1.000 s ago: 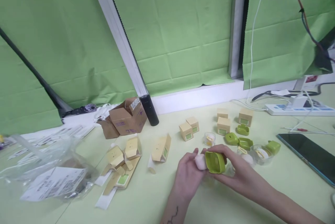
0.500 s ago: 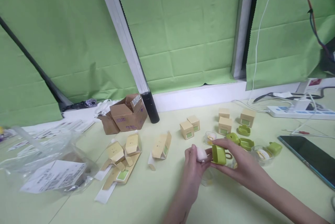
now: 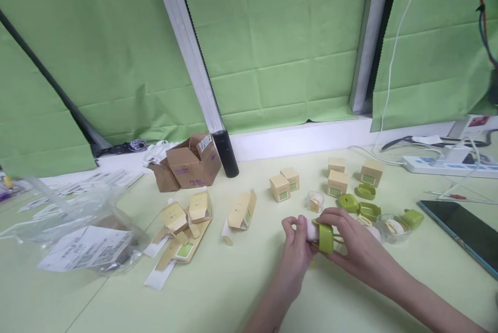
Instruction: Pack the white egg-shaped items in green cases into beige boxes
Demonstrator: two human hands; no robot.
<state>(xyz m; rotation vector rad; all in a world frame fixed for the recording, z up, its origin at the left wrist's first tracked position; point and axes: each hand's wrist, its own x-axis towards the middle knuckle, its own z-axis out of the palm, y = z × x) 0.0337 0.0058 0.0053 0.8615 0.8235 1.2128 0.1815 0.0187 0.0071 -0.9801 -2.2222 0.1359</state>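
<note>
Between the fingers of my left hand (image 3: 294,239) is a small rounded white case (image 3: 312,230), like an earbud case. My right hand (image 3: 352,242) pinches a green silicone cover (image 3: 326,238) with a loop strap. The white case's right end meets the cover's opening; how deep it sits is hidden by fingers. Just beyond my hands, a clear plastic container (image 3: 315,202) holds something white and yellow. More green cover pieces (image 3: 369,210) lie past my right hand, beside another clear container (image 3: 392,227).
Small tan boxes (image 3: 337,184) stand toward the back. Opened tan boxes (image 3: 185,216) and a clear plastic bag (image 3: 89,242) lie left. An open brown carton (image 3: 194,167) stands by a black cylinder (image 3: 225,154). At right are a phone (image 3: 459,234) and a power strip (image 3: 447,166).
The white case and the green cover, apart before, have come together at the cover's opening. The view has shifted slightly.
</note>
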